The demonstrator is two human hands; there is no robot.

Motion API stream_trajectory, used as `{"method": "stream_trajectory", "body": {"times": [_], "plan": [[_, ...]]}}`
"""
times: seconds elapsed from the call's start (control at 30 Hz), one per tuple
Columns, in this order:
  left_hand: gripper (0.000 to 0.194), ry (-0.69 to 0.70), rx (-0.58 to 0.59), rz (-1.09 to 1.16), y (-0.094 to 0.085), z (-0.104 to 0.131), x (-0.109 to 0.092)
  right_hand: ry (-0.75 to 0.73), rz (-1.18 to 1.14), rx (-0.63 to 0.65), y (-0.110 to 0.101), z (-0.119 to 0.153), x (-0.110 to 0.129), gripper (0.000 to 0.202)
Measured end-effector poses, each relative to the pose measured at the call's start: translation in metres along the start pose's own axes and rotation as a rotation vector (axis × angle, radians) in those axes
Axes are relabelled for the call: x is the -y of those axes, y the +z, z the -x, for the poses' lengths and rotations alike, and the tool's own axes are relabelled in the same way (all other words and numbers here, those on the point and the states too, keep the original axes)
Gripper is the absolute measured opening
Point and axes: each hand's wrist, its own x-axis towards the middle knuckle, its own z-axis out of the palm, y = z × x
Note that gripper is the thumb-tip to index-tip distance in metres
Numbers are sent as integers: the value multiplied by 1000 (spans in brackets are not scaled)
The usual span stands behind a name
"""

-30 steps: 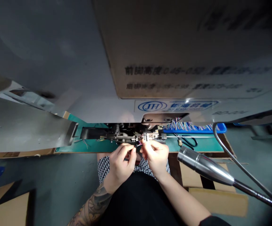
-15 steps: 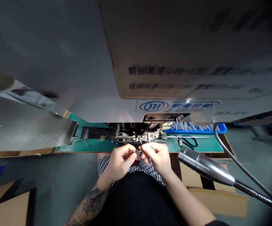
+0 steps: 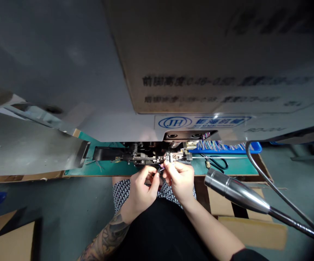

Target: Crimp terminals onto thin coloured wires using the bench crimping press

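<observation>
Left hand [image 3: 143,190]: fingers curled, thumb and index fingertip brought close in a pinch. Right hand [image 3: 182,181]: thumb and index together, pointing forward, remaining fingers folded. Fingertips of both hands near each other. Left forearm [image 3: 106,233], tattooed, and right forearm [image 3: 212,224], bare, converge forward.

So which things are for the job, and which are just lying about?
Seem part of the job:
thin wire at the right hand
small dark piece in the left hand's fingertips
JH-labelled machine
blue tray of multicoloured wires

Probably just lying about:
black-looped tool, perhaps scissors
cardboard box, lower left
flat cardboard, lower right
</observation>
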Motion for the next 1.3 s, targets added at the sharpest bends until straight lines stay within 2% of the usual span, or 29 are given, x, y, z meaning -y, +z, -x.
{"method": "stream_trajectory", "body": {"times": [0.17,0.4,0.6,0.73,0.87,0.97,1.13,1.3], "plan": [[9,37,-41,-78,-1,-1,0,-3,-29,-40,0,-1,-7,37],[7,64,-73,-169,-3,3,7,-49,8,-7,0,-3,-12,48],[11,148,-71,-204,-6,-1,7,-59,78,-13,2,-1,-5,50],[11,148,-9,-143,-12,-6,9,-51,80,93,0,0,4,52],[14,78,109,-96,-19,-10,8,-11,33,145,-5,0,6,48],[15,56,152,-82,-20,-12,6,-34,23,99,-7,1,3,40],[15,84,95,-100,-14,-12,3,-36,-3,0,-5,2,-4,37],[13,97,56,-137,-11,-11,3,10,-51,-11,-5,-2,-11,36]]}}
